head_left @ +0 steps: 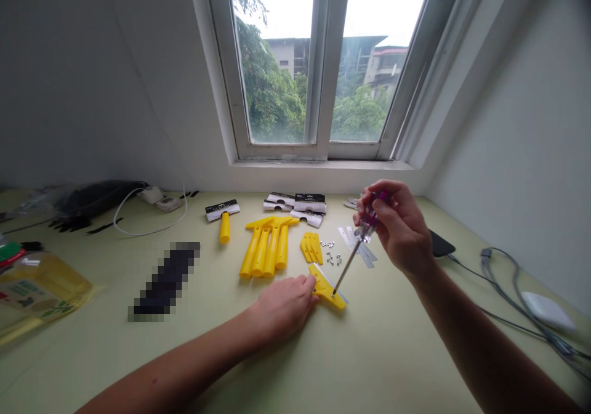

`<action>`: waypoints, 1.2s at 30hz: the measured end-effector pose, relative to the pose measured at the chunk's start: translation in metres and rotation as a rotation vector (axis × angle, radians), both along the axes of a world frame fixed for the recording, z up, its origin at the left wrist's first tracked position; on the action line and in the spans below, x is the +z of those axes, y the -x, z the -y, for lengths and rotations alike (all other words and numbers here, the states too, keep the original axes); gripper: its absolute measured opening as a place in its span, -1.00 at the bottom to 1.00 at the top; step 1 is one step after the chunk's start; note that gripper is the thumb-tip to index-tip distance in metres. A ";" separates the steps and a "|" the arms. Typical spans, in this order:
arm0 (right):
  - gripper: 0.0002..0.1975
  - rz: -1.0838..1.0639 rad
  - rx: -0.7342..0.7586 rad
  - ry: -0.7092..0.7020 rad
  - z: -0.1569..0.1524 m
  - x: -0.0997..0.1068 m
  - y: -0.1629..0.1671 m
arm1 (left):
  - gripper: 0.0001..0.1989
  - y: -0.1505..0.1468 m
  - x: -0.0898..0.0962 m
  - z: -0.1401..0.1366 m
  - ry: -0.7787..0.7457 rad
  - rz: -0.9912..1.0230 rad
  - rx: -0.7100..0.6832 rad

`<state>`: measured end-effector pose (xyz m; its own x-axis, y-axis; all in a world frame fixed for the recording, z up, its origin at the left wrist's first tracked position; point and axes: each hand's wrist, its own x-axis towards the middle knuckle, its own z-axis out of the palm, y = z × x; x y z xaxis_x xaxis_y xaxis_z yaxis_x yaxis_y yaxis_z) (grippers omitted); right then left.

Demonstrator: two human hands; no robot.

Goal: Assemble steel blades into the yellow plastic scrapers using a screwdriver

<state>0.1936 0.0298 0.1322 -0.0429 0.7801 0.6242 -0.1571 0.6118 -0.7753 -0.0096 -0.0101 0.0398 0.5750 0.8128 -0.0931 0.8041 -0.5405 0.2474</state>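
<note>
My left hand (286,303) is closed round the handle of a yellow scraper (329,291), pressing it near the table. A metal blade shows along the scraper's far edge. In my right hand (399,229) is a screwdriver (368,226) with a clear and purple handle, held at a slant. Its tip meets the scraper's head, at what looks like a screw. Beyond my left hand lie several yellow scraper handles (261,251) side by side. Small yellow plates (311,247), loose screws and nuts (331,258), and flat metal blades (364,251) lie near the screwdriver.
Black-and-white card packages (310,202) lie at the back, and another (222,209) has a yellow handle under it. A bottle of yellow liquid (41,291) is at the left. Cables (512,278), a dark phone-like object (441,244) and a white case (549,311) occupy the right.
</note>
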 end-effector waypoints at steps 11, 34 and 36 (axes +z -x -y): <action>-0.84 -0.004 0.002 0.005 -0.003 -0.003 0.000 | -0.65 0.001 -0.003 0.000 0.000 -0.005 -0.001; -0.71 -0.128 0.245 0.155 0.013 0.010 0.011 | -0.66 0.000 -0.001 0.001 -0.006 0.007 -0.019; -0.73 0.022 0.094 0.163 0.012 0.014 0.008 | -0.67 0.000 -0.002 0.000 -0.013 0.005 -0.022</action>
